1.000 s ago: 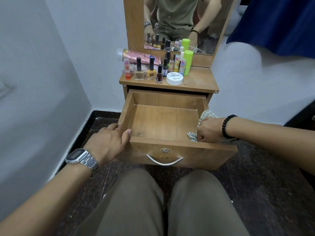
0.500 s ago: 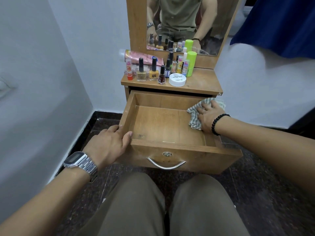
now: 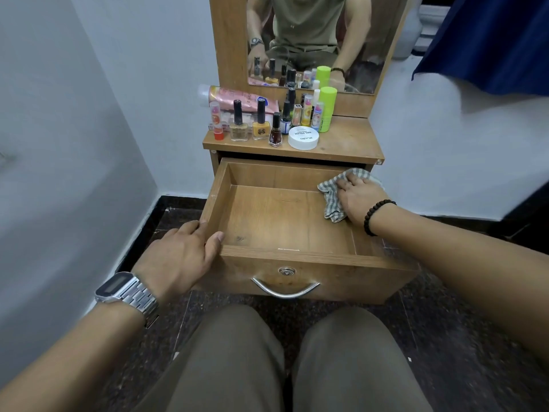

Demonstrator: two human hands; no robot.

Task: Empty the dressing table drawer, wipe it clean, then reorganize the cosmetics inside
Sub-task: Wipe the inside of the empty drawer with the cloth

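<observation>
The wooden drawer [image 3: 285,253] of the dressing table is pulled out and holds nothing but a cloth. My right hand [image 3: 358,200] presses this checked cloth [image 3: 330,202] flat against the drawer's right inner wall, near the back right corner. My left hand [image 3: 178,257] grips the drawer's front left corner, with the thumb on the front rim. The cosmetics stand on the table top [image 3: 347,145]: nail polish bottles [image 3: 261,126], a white round jar [image 3: 303,138], a green can [image 3: 326,110] and a pink tube [image 3: 234,98] lying behind them.
A mirror [image 3: 312,40] rises behind the cosmetics. White walls close in on the left and behind the table. Dark blue fabric [image 3: 490,40] hangs at the upper right. My knees [image 3: 237,367] sit just below the drawer front with its metal handle [image 3: 285,291].
My right hand has slid the cloth from the drawer's front right corner along the right wall to the back right corner. My left hand has kept its hold on the front left corner.
</observation>
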